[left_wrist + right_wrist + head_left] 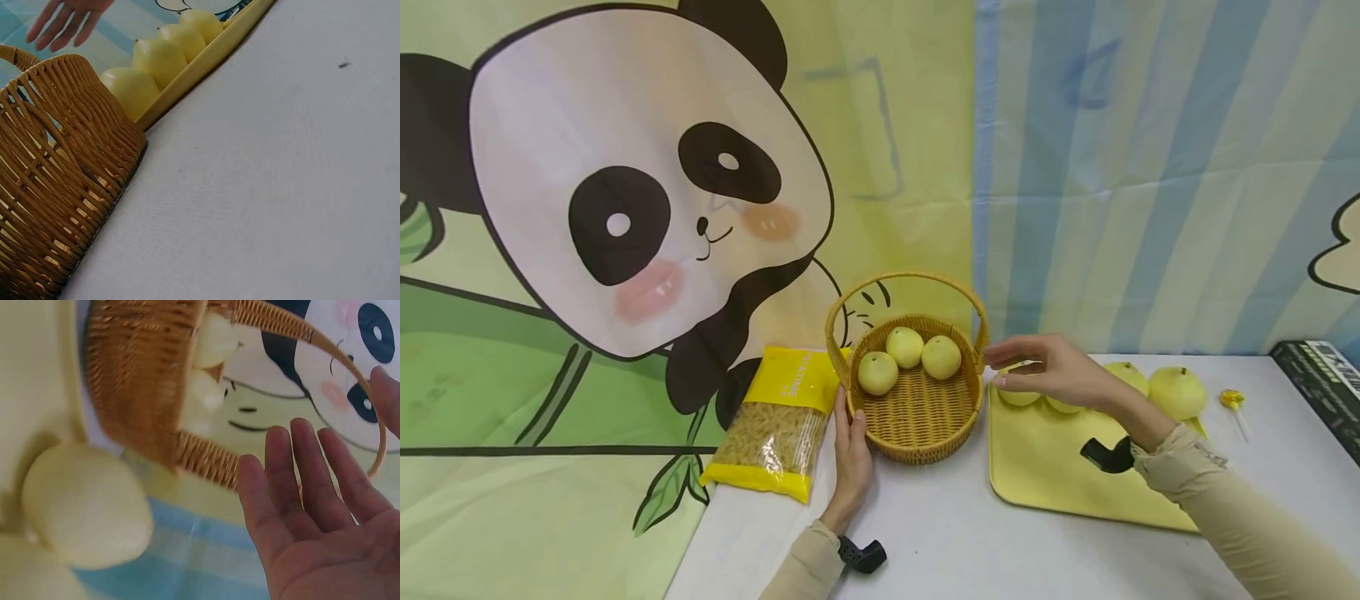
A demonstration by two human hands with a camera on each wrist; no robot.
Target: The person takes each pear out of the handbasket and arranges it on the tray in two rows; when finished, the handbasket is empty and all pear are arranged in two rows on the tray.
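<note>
A wicker basket (921,450) with a tall arched handle stands upright on the white table. Three pale yellow pears (942,357) lie in its back half. My left hand (854,458) rests against the basket's left side, its fingers along the wall and partly hidden. Beside the handle's right foot is my right hand (1056,371), raised with fingers extended; in the right wrist view its palm is bare. Several more pears (1177,392) sit along the back of a yellow tray (1052,479), some partly covered by the right hand and forearm in the head view.
Left of the basket, close to the left hand, lies a yellow bag of pasta (775,425). A wrapped lollipop (1232,400) is right of the tray. Farther right is a dark box (1318,396) printed with keys. A panda-printed curtain (647,167) hangs behind the table.
</note>
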